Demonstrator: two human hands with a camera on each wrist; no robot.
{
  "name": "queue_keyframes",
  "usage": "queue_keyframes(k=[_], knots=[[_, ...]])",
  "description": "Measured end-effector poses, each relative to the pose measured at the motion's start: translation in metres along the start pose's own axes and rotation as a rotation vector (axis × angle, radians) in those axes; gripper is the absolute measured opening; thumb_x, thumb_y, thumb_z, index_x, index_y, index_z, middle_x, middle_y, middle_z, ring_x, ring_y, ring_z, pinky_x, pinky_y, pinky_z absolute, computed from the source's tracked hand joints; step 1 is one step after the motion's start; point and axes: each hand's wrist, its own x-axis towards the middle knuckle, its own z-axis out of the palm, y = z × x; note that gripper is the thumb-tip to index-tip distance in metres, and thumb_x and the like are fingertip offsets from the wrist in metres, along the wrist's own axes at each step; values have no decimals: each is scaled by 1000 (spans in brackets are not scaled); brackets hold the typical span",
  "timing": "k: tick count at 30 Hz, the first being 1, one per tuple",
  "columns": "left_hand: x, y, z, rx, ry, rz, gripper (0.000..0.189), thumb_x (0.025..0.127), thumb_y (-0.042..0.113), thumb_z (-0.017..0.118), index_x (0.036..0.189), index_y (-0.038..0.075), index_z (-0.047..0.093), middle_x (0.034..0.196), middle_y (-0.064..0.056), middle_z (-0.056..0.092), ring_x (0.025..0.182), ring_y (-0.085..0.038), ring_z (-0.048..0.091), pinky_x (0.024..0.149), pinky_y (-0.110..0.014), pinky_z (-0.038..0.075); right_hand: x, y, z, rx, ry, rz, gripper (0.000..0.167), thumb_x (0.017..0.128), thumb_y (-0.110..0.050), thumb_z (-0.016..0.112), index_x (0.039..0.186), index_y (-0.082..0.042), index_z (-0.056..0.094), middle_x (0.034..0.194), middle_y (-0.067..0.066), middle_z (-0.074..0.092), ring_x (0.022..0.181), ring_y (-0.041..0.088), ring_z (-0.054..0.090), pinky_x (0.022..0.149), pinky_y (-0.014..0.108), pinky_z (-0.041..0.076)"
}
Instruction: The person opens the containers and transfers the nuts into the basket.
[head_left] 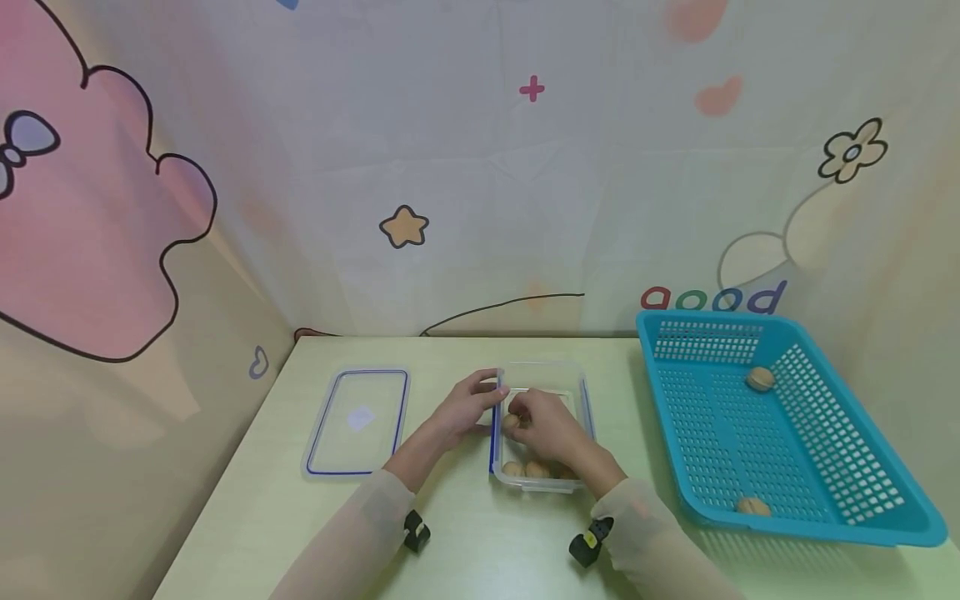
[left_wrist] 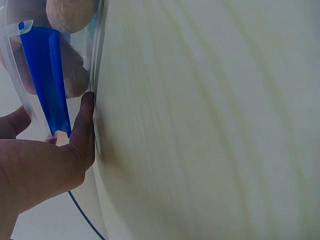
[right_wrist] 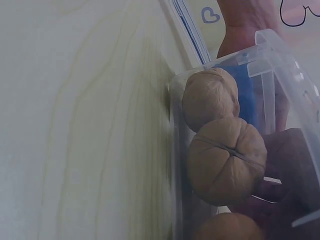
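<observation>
A clear plastic food box (head_left: 543, 485) with a blue clip on its left side stands in the middle of the table. My left hand (head_left: 467, 410) holds its left wall, thumb at the rim and fingers along the outside, as the left wrist view also shows. Inside the box, my right hand (head_left: 547, 427) pinches a walnut (head_left: 512, 422) near the left wall. Several walnuts lie along the near wall, among them one walnut (head_left: 537, 469); the right wrist view shows a walnut (right_wrist: 227, 160) through the plastic. The right fingers are partly hidden there.
To the left, a clear lid (head_left: 358, 446) with a blue seal lies flat on the table (head_left: 457, 533). A large blue basket (head_left: 772, 446) on the right holds two walnuts, one at the back (head_left: 761, 379). A printed cloth (head_left: 450, 125) hangs behind.
</observation>
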Motion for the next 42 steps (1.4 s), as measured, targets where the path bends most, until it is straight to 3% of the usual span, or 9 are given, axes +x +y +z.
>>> queue_keyframes(k=[5, 26, 36, 42], knots=[[0, 1, 0, 3, 11, -3, 56, 108, 27, 65, 159, 16, 46, 163, -21, 41, 148, -43, 43, 106, -64, 51, -1, 2, 0, -5, 0, -36, 12, 92, -5, 81, 101, -6, 73, 95, 1, 70, 87, 16, 63, 84, 41, 58], [-1, 2, 0, 14, 3, -5, 58, 108, 28, 64, 161, 15, 43, 166, -19, 39, 150, -42, 41, 108, -65, 49, -3, -1, -3, -11, 10, -49, 12, 90, -3, 79, 100, -5, 71, 93, 2, 69, 86, 16, 63, 84, 40, 58], [-2, 4, 0, 18, 6, -14, 59, 108, 29, 65, 161, 16, 43, 166, -17, 39, 149, -41, 43, 109, -64, 48, -20, -16, -29, -47, -16, -171, 6, 93, -7, 72, 99, -6, 71, 90, -1, 67, 85, 19, 65, 78, 33, 58], [-2, 3, 0, 9, -10, -4, 60, 108, 29, 65, 161, 15, 42, 166, -19, 39, 149, -42, 42, 108, -64, 49, -36, -30, -55, -34, 9, -171, 15, 93, -13, 79, 105, -8, 72, 95, -3, 69, 88, 19, 66, 84, 38, 62]])
